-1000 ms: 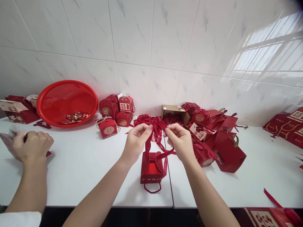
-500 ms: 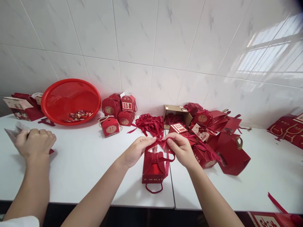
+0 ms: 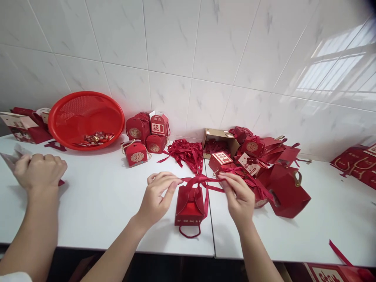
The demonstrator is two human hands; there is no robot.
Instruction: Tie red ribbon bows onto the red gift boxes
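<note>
A small red gift box (image 3: 189,211) stands on the white table, its curved top flaps folded inward and a cord handle hanging at the front. Across its top runs a red ribbon (image 3: 201,179), crossed into a knot above the flaps. My left hand (image 3: 158,196) pinches one ribbon end between thumb and fingers, left of the box. On the other side my right hand (image 3: 239,196) pinches the opposite end. The ribbon is stretched nearly level between both hands. A loose tail hangs down the box's right side.
Another person's hand (image 3: 41,172) grips something pale at the left. A red basket (image 3: 86,98) holds wrapped sweets. Finished-looking red boxes (image 3: 137,153) stand behind, beside a ribbon heap (image 3: 185,153). A cardboard box (image 3: 220,135) and several red boxes and bags (image 3: 289,192) lie at the right.
My hands have moved apart, left and right, drawing the ribbon out between them and tightening its crossing over the box. The view has shifted slightly.
</note>
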